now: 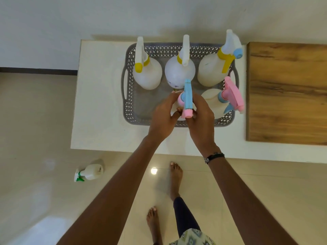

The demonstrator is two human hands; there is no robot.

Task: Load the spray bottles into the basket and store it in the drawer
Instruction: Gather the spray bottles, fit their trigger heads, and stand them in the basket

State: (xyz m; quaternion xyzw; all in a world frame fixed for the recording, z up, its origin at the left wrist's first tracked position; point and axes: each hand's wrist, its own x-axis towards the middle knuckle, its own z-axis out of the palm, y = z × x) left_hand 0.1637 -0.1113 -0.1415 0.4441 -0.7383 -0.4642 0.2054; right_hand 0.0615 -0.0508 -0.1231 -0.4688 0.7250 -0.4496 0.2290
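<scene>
A grey perforated basket (131, 110) stands on a white counter (99, 103). Three white spray bottles stand along its far side: two with yellow and white heads (146, 73) (178, 71) and one with a yellow, white and blue head (212, 69). A fourth bottle with a pink and blue head (215, 101) stands at the near right. My left hand (164, 115) and my right hand (201, 117) both grip a bottle with a blue and pink head (187, 98), held upright over the basket's near middle. Its body is mostly hidden by my hands.
Another white spray bottle with a green and white head (90, 172) lies on the tiled floor at the left. A wooden panel (286, 92) adjoins the counter on the right. My bare feet (175, 177) stand just in front of the counter. No drawer is in view.
</scene>
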